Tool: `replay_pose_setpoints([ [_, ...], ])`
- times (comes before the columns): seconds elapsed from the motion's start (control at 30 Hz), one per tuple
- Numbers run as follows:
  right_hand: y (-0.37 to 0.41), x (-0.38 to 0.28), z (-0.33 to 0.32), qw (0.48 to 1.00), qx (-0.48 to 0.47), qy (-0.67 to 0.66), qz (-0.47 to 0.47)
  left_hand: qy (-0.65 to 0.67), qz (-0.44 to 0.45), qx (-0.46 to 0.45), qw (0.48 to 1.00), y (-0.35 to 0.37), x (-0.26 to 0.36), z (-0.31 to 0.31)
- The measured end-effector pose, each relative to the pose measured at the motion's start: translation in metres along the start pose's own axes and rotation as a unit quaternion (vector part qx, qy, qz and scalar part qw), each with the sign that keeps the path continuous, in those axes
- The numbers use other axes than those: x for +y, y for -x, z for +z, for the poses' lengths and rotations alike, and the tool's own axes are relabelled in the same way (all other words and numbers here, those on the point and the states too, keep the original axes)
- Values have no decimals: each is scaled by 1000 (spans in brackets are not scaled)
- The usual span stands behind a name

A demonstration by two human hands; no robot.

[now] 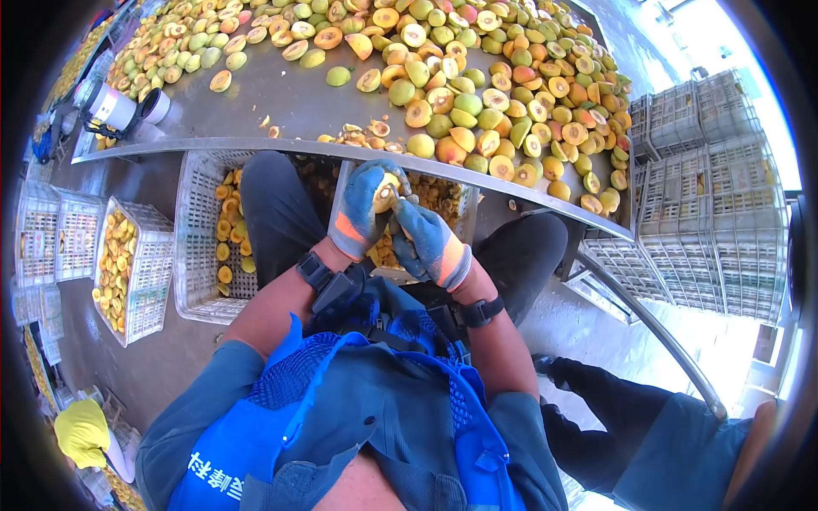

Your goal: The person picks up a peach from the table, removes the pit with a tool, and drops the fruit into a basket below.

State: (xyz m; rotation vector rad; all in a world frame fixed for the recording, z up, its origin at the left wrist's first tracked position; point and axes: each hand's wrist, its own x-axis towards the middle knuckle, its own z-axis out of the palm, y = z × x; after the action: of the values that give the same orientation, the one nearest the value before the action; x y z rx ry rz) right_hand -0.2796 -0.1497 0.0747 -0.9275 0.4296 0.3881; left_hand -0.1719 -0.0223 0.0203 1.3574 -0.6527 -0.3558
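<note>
Both of my hands wear blue-grey gloves with orange bands and meet over my lap at the table's front edge. My left hand [365, 209] is closed around a peach half [386, 192], whose cut face and brown stone area show. My right hand [429, 241] is closed, with its fingertips against that peach half. Whatever it grips, if anything, is hidden by the glove. Below my hands, between my knees, a crate [468, 223] holds orange-yellow fruit pieces.
Many halved peaches [503, 98] are heaped on the metal table [281, 94]. Small scraps lie near its edge. A white crate [198, 200] of fruit stands by my left leg, another crate [153, 272] farther left. Stacked crates [699, 196] stand right. Another person's leg [613, 409] is close at lower right.
</note>
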Motion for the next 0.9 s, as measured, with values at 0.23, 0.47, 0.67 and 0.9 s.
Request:
replay_pose_setpoints([
  [0.23, -51, 63, 0, 957, 155, 156, -187, 343, -217, 159, 900, 1, 4, 19],
  [0.47, -42, 50, -6, 939, 159, 285, -109, 380, -241, 152, 880, 4, 6, 18],
  [0.67, -33, 38, -10, 904, 148, 391, -93, 83, -106, -17, 991, 10, -30, 2],
  [0.9, -47, 48, -13, 844, 163, 485, -159, -10, -75, 8, 997, 6, -20, -1],
])
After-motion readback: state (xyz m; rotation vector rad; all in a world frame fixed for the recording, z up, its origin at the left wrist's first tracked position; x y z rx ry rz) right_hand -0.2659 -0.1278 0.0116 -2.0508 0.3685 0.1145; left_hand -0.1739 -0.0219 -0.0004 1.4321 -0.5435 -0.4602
